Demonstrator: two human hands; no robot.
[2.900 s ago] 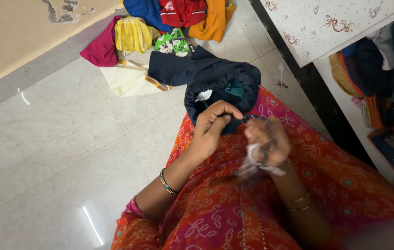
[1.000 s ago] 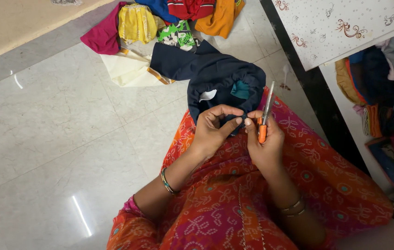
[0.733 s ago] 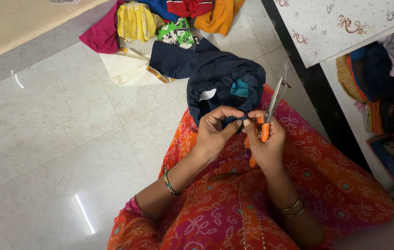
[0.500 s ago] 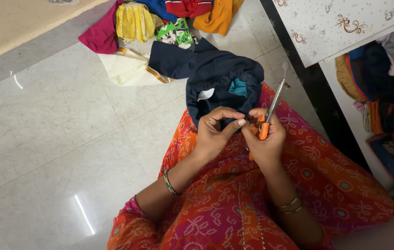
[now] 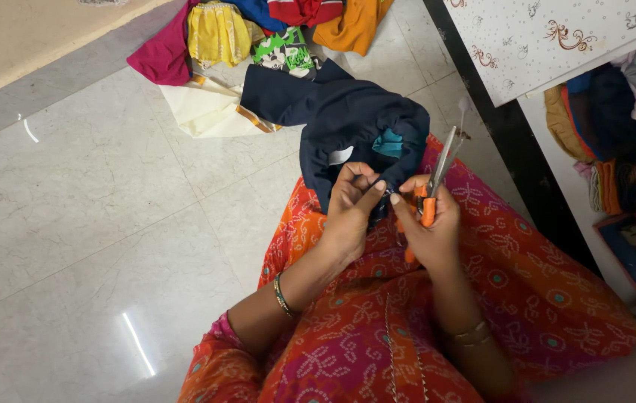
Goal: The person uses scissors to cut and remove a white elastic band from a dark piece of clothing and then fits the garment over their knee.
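White label inside navy garment.

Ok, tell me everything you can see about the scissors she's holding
The scissors are small, with orange handles and slim silvery metal blades. The right hand grips them around the handles, so part of the orange is hidden by the fingers. The blades point up and away from the person, tilted slightly to the right, and they look nearly closed; the tips stand free in the air over the orange patterned lap. They sit just right of the dark navy garment that the left hand pinches, without visibly cutting it.
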